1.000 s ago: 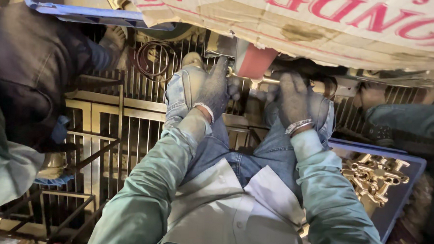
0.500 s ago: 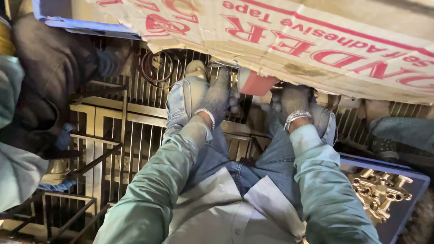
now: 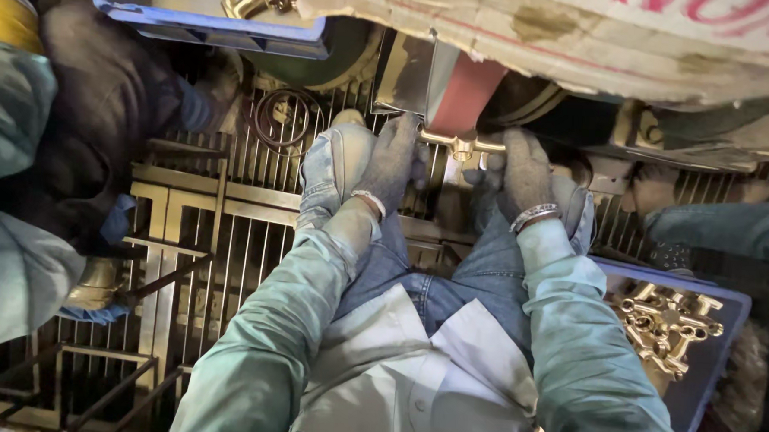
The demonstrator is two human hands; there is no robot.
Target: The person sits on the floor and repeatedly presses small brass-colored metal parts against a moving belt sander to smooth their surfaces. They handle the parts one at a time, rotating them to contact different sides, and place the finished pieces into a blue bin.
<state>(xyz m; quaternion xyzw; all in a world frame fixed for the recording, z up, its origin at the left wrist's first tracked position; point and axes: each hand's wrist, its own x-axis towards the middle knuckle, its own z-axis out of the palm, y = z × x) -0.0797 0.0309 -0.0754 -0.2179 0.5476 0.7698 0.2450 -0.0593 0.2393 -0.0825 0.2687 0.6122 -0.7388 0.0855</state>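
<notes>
Right now, fitting: a brass fitting [image 3: 461, 145] sits crosswise between your two gloved hands, pressed up against the reddish sanding belt [image 3: 465, 94]; its ends run into your gloves
Left hand: your left hand [image 3: 393, 163] is closed around the left end of the fitting; fingers curl upward toward the belt, wrist resting near your left knee [image 3: 339, 158]
Right hand: your right hand [image 3: 525, 170] is clamped on the right end; a metal bracelet [image 3: 533, 217] rides at the wrist, forearm running straight up from your lap
Pose: both arms reach forward and nearly parallel, elbows tucked by your thighs; hands level with each other, just below the belt
Risk, gloves: your fingertips lie very close to the belt; a small slip upward would likely drag the knit glove into it
Risk, fitting: I judge that the belt could snatch the piece if one hand loosens; uneven pressure may twist it out of your grip
Risk, bracelet: loose metal at the wrist could catch on the machine
Nearby: a blue tray [image 3: 726, 317] of more brass parts [image 3: 669, 328] lies at your right; another blue tray [image 3: 203, 14] sits up left; a second person's dark sleeve [image 3: 85, 134] crowds your left side over the metal grating [image 3: 211, 234]
</notes>
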